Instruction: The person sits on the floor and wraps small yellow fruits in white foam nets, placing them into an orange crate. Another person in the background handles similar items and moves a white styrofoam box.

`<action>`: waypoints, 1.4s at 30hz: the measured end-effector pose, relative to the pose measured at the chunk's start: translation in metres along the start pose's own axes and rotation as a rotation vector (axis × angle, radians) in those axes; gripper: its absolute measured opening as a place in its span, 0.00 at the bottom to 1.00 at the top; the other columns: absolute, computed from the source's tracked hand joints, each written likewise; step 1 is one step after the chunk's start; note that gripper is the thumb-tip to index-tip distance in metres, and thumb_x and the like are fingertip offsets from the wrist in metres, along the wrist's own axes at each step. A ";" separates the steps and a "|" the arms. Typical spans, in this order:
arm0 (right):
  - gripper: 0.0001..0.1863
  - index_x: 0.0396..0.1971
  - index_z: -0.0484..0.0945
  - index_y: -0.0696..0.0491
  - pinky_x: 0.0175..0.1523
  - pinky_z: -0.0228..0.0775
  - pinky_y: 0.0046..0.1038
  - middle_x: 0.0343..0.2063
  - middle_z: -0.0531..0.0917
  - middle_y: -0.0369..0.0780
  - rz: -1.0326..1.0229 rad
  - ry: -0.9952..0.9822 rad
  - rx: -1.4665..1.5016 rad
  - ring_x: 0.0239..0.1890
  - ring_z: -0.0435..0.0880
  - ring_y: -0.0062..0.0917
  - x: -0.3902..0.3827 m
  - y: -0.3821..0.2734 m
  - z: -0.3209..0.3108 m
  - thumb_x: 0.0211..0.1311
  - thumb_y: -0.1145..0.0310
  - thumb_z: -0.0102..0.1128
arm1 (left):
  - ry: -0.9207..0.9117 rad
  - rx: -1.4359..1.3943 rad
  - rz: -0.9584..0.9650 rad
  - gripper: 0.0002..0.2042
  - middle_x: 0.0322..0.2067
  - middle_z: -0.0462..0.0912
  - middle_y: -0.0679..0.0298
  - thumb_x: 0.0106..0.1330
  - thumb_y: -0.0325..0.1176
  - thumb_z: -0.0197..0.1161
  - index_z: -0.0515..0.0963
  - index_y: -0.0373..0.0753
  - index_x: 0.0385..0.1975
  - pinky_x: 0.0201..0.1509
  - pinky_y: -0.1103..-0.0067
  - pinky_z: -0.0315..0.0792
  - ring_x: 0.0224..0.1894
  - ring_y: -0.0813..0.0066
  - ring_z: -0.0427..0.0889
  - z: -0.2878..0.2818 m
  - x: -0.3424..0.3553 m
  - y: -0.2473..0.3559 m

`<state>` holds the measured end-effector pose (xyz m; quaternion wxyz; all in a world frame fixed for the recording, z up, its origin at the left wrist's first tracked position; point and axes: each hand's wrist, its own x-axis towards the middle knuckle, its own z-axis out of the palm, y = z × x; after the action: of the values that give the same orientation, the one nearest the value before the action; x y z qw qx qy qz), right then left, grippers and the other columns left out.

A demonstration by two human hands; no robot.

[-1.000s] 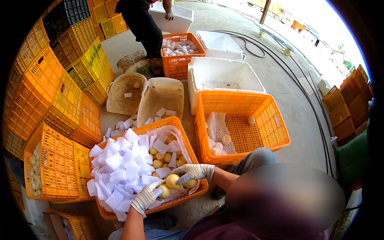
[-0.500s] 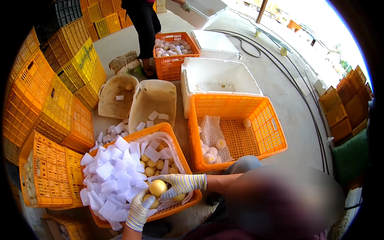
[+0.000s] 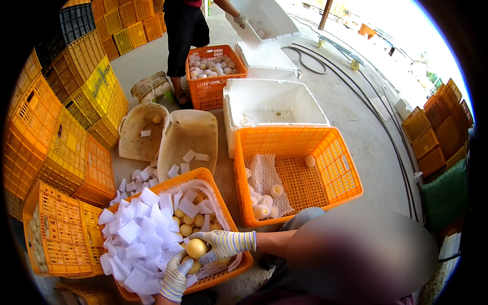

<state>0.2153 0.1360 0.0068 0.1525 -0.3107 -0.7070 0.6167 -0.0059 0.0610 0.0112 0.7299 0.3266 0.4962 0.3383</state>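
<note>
A smooth, round yellow fruit (image 3: 196, 248) is between my two striped gloved hands, over the near orange crate (image 3: 243, 265). My right hand (image 3: 226, 245) curls around its right side. From below and to the left, my left hand (image 3: 176, 277) closes against the fruit with its fingers. Under and behind them lie more yellow fruits (image 3: 187, 230) in the crate. White foam net sleeves (image 3: 134, 229) are heaped in the crate's left part, beside my left hand. A white net lining (image 3: 222, 205) runs along the crate's inner right side.
A larger orange crate (image 3: 351, 190) holds several foam-wrapped fruits (image 3: 262, 209). Behind it stands a white foam box (image 3: 315, 119). Two worn tubs (image 3: 213, 147) sit left of it. Stacked crates (image 3: 61, 147) rise on the left. Another person (image 3: 184, 35) grips a white box (image 3: 267, 18).
My hands keep the yellow fruit nearly in place while the whole view shifts slightly. At the back, the other person's white box has tilted, showing its inside.
</note>
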 end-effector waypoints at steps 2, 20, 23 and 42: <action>0.38 0.61 0.66 0.55 0.54 0.74 0.35 0.44 0.83 0.49 0.021 0.005 -0.060 0.48 0.83 0.38 -0.004 -0.009 -0.003 0.53 0.58 0.72 | -0.020 -0.032 0.018 0.27 0.46 0.79 0.60 0.64 0.40 0.66 0.70 0.27 0.57 0.52 0.78 0.75 0.46 0.73 0.80 -0.002 0.001 -0.005; 0.29 0.51 0.75 0.56 0.41 0.82 0.30 0.42 0.82 0.42 0.242 0.100 1.291 0.38 0.84 0.27 -0.006 -0.012 -0.032 0.60 0.47 0.65 | -0.035 -0.558 0.033 0.28 0.50 0.75 0.47 0.64 0.41 0.63 0.65 0.31 0.59 0.47 0.66 0.81 0.43 0.51 0.82 0.000 0.001 0.012; 0.29 0.54 0.73 0.56 0.44 0.81 0.28 0.44 0.81 0.39 0.161 0.141 1.031 0.42 0.82 0.22 -0.006 -0.017 -0.034 0.60 0.52 0.66 | -0.042 -0.514 0.010 0.26 0.47 0.78 0.48 0.65 0.41 0.62 0.68 0.30 0.56 0.45 0.67 0.81 0.40 0.54 0.83 0.000 -0.002 0.013; 0.40 0.60 0.66 0.56 0.52 0.72 0.38 0.45 0.80 0.51 0.025 -0.206 -0.428 0.47 0.80 0.46 -0.005 -0.004 -0.002 0.47 0.55 0.71 | -0.078 0.080 -0.081 0.32 0.48 0.77 0.58 0.63 0.48 0.67 0.67 0.27 0.57 0.51 0.76 0.77 0.46 0.72 0.80 0.009 0.010 -0.022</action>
<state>0.2195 0.1343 0.0122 0.0027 -0.2801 -0.8295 0.4832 0.0096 0.0551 -0.0092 0.7481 0.3482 0.4933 0.2752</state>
